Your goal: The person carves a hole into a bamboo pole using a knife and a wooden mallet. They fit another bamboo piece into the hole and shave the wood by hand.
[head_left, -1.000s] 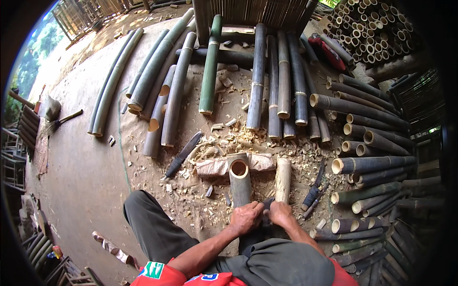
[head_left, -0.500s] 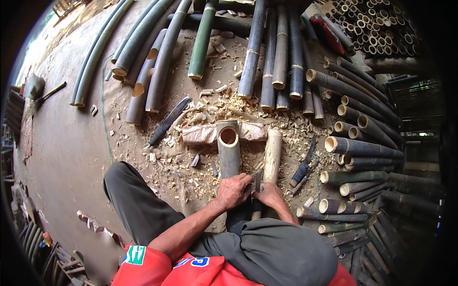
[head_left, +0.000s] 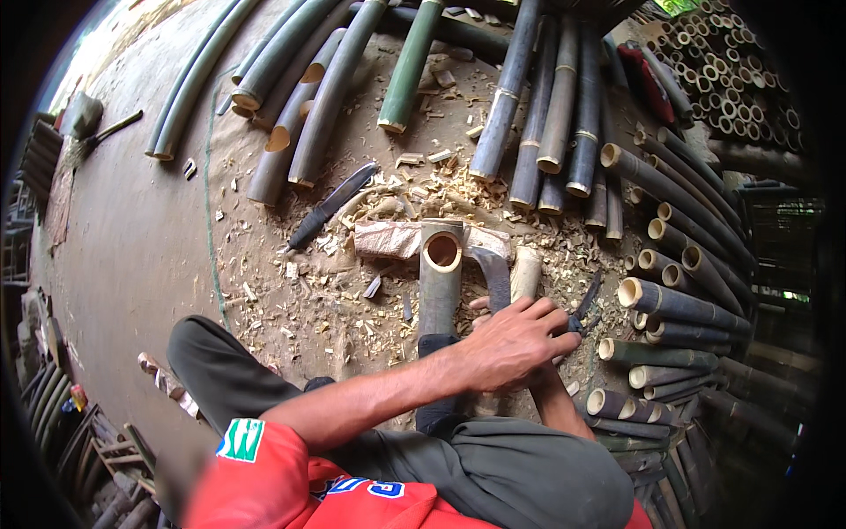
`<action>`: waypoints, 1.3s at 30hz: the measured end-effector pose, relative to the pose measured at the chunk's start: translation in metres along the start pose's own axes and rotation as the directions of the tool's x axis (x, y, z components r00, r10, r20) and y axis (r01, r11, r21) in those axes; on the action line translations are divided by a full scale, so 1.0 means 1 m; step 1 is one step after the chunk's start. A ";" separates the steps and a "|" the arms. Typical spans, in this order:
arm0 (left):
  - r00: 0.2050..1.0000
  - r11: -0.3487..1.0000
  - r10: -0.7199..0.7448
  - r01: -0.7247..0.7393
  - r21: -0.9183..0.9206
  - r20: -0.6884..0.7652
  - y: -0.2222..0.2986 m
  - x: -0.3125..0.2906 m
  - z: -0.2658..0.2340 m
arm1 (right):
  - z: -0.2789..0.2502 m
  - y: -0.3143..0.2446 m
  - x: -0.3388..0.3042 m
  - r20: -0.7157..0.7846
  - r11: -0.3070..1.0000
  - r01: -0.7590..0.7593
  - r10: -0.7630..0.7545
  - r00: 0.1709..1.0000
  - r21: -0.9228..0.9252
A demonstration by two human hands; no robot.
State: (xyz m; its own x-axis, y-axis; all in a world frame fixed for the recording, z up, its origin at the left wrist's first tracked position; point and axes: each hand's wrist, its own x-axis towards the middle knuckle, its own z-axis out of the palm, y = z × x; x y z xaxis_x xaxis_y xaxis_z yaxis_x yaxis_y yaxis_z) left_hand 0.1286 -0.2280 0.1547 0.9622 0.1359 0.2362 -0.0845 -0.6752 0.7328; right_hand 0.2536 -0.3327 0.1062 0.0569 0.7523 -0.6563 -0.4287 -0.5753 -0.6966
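Note:
My left hand [head_left: 522,339] reaches across my body to the right, fingers bent over, covering most of my right hand. What those fingers grip is hidden. My right hand [head_left: 481,304] shows mainly its fingertips, beside a dark, broad curved blade [head_left: 495,271] that it appears to hold; the blade's handle is hidden. Left of it, a bamboo tube [head_left: 439,295] with a slanted, hollow cut end rests across a pale block [head_left: 388,238]. Close to my left fingers lies a knife [head_left: 589,298] with a dark wrapped handle. A stripped pale bamboo piece [head_left: 526,271] lies just beyond my hands.
Another dark-handled knife [head_left: 330,208] lies on the ground at the left, among wood shavings [head_left: 454,187]. Bamboo poles fan out ahead, including a green pole [head_left: 411,70]. Stacked tubes [head_left: 679,298] line the right side. A cut-end pile [head_left: 723,79] stands far right.
My left hand has moved right, from beside the bamboo tube to over my right hand. The curved blade now extends forward beside the tube. The view has shifted slightly.

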 end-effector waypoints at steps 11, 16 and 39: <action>0.750 0.933 -0.357 0.313 0.177 0.556 -0.100 0.037 0.009 | -0.008 0.016 0.070 -0.309 0.909 -0.296 0.203 0.929 -0.293; 0.945 0.949 -0.292 0.306 -0.078 0.150 -0.118 0.033 0.006 | -0.036 -0.037 0.092 -0.145 0.701 -0.152 0.070 0.987 -0.697; 0.734 0.681 -0.670 0.547 -0.487 -0.112 -0.084 0.007 -0.001 | -0.007 -0.080 0.106 0.055 0.231 0.001 0.231 0.971 -0.973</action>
State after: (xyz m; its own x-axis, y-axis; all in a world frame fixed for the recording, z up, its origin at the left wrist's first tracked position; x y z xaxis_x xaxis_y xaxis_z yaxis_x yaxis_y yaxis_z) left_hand 0.1424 -0.1698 0.0950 0.7335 0.6336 -0.2460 0.3430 -0.0326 0.9388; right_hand 0.3001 -0.2093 0.0906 -0.0940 0.6153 -0.7826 0.7785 -0.4446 -0.4431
